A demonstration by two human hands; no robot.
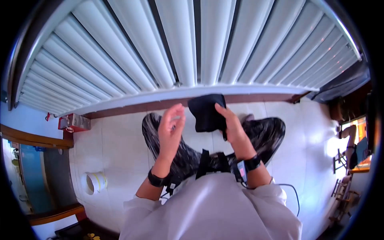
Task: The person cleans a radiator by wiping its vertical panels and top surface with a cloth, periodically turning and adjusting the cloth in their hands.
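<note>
A black cloth (208, 113) hangs from my right hand (235, 127), pinched along its right edge between the thumb and the fingers behind it. Just left of the cloth is my left hand (171, 130), raised and apart from it, with its fingers loosely bent and nothing in them. Both hands are in front of a white radiator (178, 44) with tall vertical columns, and neither touches it. The back of the cloth and most of my right fingers are hidden.
My bent legs in patterned trousers (264, 134) flank the hands above the pale tiled floor (120, 140). A white bucket (94, 183) lies at the left, with a red box (75, 123) by the wall. Wooden stools (342, 188) and another person's leg (351, 138) are at the right.
</note>
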